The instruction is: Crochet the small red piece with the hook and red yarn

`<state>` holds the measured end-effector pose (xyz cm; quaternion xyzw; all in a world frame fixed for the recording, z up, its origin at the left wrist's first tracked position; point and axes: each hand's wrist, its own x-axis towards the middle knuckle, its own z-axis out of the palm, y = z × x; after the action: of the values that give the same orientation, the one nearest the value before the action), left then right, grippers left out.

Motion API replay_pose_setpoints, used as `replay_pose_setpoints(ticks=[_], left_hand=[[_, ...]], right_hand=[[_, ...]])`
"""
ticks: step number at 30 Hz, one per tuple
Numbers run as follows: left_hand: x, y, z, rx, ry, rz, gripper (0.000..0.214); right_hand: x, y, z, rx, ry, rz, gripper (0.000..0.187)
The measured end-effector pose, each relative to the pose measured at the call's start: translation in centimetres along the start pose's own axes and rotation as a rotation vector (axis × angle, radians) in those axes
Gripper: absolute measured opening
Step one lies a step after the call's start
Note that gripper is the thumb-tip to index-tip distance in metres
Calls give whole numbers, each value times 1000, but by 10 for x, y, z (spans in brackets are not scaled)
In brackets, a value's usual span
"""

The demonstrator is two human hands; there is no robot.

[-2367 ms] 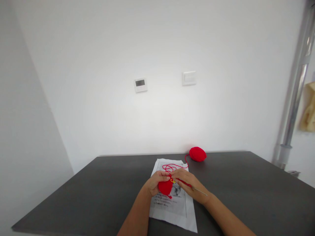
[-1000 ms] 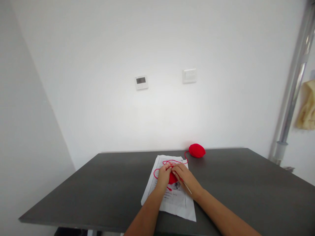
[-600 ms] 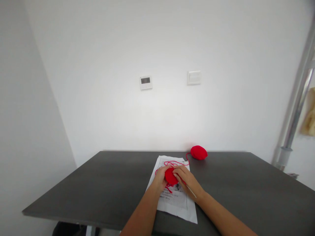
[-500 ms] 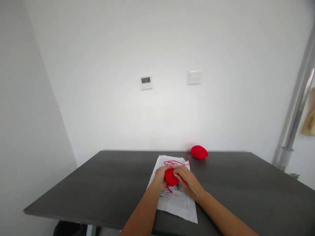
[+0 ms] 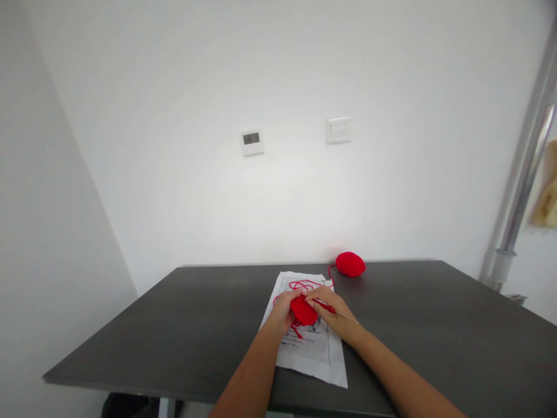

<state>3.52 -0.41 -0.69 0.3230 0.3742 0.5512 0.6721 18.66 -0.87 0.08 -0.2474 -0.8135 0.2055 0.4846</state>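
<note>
The red, rounded piece of knitted-looking yarn work (image 5: 304, 312) lies directly between the two hands, above the printed white paper sheet (image 5: 311, 366) on the dark grey, flat-topped bench (image 5: 174, 331); both hands touch it, so neither is clearly nearer. The slim, red-handled tool with a thin metal shaft (image 5: 326, 306) points at it from the right, its long axis slanting from the right fingertips, at the work's upper right edge, back toward the right wrist. The left hand (image 5: 285, 306) has a narrow grip on the work's left side, thumb along its upper edge. The right hand (image 5: 334, 309) keeps its grip narrow too, pinching the tool (whether its tip sits in a stitch, I cannot tell). Beyond the right hand, well apart, rests the plump red yarn ball (image 5: 350, 265).
</note>
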Motion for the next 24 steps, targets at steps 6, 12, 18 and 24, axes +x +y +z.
replay_pose_setpoints(ticks=[6,12,18,24], left_hand=[[-4,4,1,-36,-104,17,20],[-5,6,-1,-32,-166,56,20],[-4,7,-1,64,-168,62,26],[-5,11,-5,131,-191,13,27]], right_hand=[[1,-1,-3,16,66,1,15],[1,-1,-2,26,98,0,14],[0,2,-2,44,88,15,14],[0,1,-2,53,83,-3,14]])
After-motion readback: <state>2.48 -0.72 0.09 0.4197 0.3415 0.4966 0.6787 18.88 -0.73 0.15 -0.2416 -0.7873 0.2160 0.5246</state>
